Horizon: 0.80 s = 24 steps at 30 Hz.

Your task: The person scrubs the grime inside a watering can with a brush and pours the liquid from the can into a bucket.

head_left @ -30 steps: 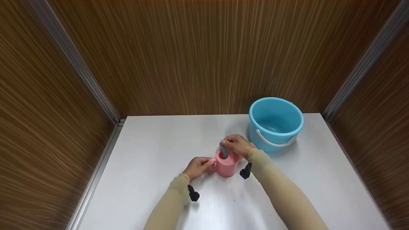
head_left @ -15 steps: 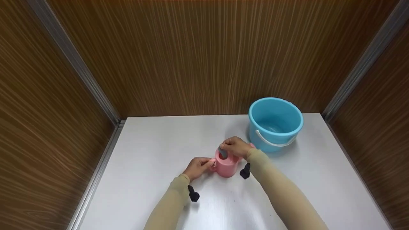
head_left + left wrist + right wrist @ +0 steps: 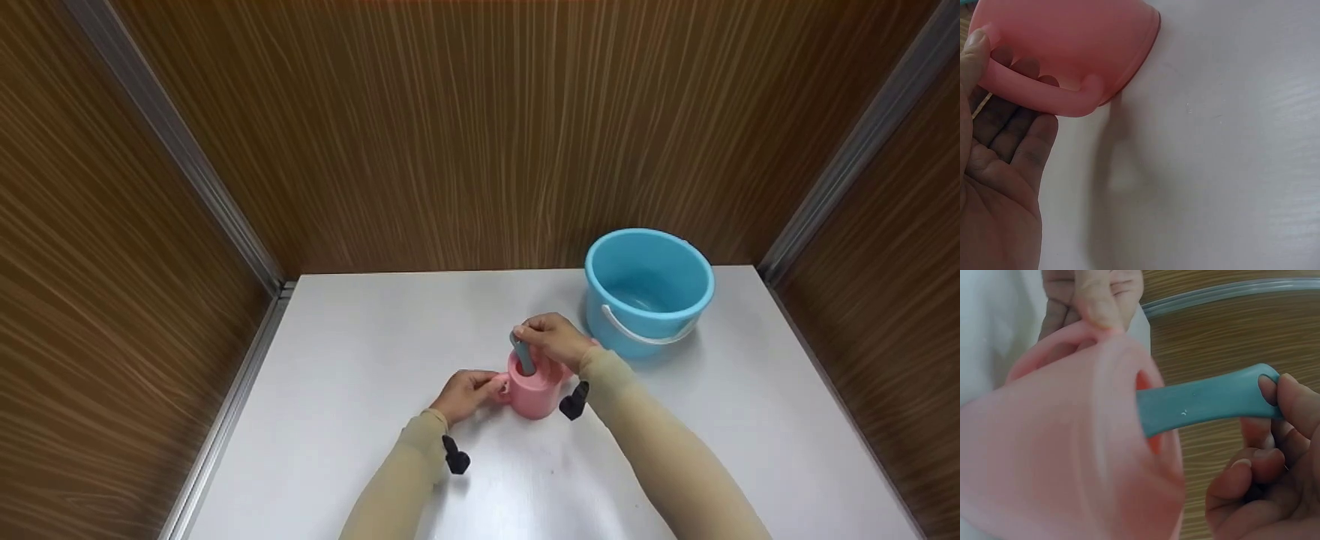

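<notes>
A pink watering can (image 3: 534, 401) stands on the white table, its spout partly hidden behind the right wrist. My left hand (image 3: 463, 394) grips the can's loop handle (image 3: 1044, 98), with several fingers passed through the loop and the thumb near its upper end. Above the can, my right hand (image 3: 556, 339) pinches the end of a blue-grey tool handle (image 3: 1202, 402) that has a hole near its tip. The handle slants down into the opening at the can's top. Its lower end is hidden inside, so I cannot tell what kind of tool it is.
A light blue bucket (image 3: 637, 331) with a white bail handle (image 3: 637, 337) stands at the back right, just beyond my right hand. Wood-grain panels (image 3: 450, 135) rise behind the table (image 3: 360, 337) and at both sides.
The tool handle first sank deeper into the watering can with my right hand, then rose again and tilted slightly left. My left hand keeps its grip almost unmoved.
</notes>
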Available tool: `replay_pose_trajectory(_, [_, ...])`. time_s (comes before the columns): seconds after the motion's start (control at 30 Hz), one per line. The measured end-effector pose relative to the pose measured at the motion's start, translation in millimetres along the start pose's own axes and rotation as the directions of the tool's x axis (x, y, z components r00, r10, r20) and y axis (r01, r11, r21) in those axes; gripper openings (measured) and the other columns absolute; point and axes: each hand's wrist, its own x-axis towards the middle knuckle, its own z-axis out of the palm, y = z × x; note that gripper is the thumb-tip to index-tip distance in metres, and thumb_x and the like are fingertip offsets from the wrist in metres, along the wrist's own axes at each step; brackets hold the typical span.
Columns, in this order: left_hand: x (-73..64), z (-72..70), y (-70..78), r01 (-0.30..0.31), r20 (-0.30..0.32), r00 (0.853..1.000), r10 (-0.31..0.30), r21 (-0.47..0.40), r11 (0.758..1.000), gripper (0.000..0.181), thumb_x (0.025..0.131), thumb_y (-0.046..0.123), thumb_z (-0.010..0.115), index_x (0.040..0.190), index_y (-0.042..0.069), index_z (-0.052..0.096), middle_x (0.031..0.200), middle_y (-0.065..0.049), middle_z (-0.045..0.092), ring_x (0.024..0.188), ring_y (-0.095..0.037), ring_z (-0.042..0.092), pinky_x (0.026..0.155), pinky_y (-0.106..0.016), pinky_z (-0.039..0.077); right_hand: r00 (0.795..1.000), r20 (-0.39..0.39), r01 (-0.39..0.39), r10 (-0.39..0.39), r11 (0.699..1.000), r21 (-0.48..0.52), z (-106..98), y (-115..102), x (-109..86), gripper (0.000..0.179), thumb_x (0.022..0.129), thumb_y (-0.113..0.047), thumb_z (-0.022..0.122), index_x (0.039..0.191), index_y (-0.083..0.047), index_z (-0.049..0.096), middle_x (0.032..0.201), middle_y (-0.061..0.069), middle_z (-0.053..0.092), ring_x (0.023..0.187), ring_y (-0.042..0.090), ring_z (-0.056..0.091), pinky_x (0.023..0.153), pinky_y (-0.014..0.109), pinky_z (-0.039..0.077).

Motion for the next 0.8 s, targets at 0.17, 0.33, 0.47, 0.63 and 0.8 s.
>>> replay_pose_trajectory(0.17, [-1.2,-1.1,0.8,-0.007,0.012,1.0,0.007,0.006,1.0,0.028,0.092,0.037,0.063,0.11,0.018,0.074,0.103,0.006,0.071,0.097,-0.008,0.063,0.09,-0.032,0.049,1.0,0.013,0.013,-0.013,1.0,0.016,4.1,-5.0,-1.0,0.026,0.094,-0.037,0.062,0.1,-0.013,0.072,0.099,0.008,0.069,0.102,0.027,0.058,0.097,0.051,0.035])
replay_pose_trajectory(0.33, [-1.2,-1.2,1.2,-0.028,0.009,1.0,0.028,0.005,1.0,0.028,0.093,0.037,0.062,0.109,0.018,0.074,0.102,0.005,0.071,0.097,-0.009,0.063,0.089,-0.031,0.049,0.999,0.004,0.04,-0.04,0.999,-0.011,6.3,-2.9,1.2,0.025,0.095,-0.033,0.061,0.099,-0.011,0.072,0.098,0.009,0.068,0.098,0.025,0.058,0.093,0.048,0.038])
replay_pose_trajectory(0.47, [-0.3,-0.2,0.5,-0.042,0.003,0.999,0.042,-0.002,0.999,0.03,0.092,0.039,0.063,0.107,0.017,0.075,0.1,0.003,0.072,0.095,-0.009,0.064,0.087,-0.03,0.049,0.999,0.006,0.038,-0.038,0.998,-0.053,5.1,-1.5,4.0,0.023,0.095,-0.03,0.06,0.096,-0.01,0.072,0.097,0.012,0.069,0.095,0.024,0.056,0.088,0.044,0.039])
replay_pose_trajectory(0.63, [0.2,0.5,0.6,-0.033,-0.003,0.999,0.033,-0.004,0.999,0.03,0.091,0.041,0.063,0.106,0.018,0.075,0.1,0.005,0.072,0.095,-0.008,0.064,0.087,-0.03,0.049,0.999,0.044,0.006,-0.001,0.994,-0.112,2.9,-4.4,6.2,0.024,0.094,-0.034,0.062,0.095,-0.012,0.073,0.096,0.01,0.07,0.095,0.023,0.057,0.088,0.042,0.039])
replay_pose_trajectory(0.8, [0.7,0.9,1.1,-0.041,-0.006,0.999,0.041,-0.012,0.999,0.029,0.091,0.039,0.063,0.105,0.017,0.075,0.099,0.005,0.072,0.096,-0.009,0.065,0.089,-0.031,0.049,0.994,0.105,-0.001,0.018,0.986,-0.166,1.6,-5.3,9.1,0.024,0.094,-0.035,0.062,0.096,-0.013,0.073,0.092,0.005,0.069,0.091,0.021,0.057,0.084,0.037,0.043])
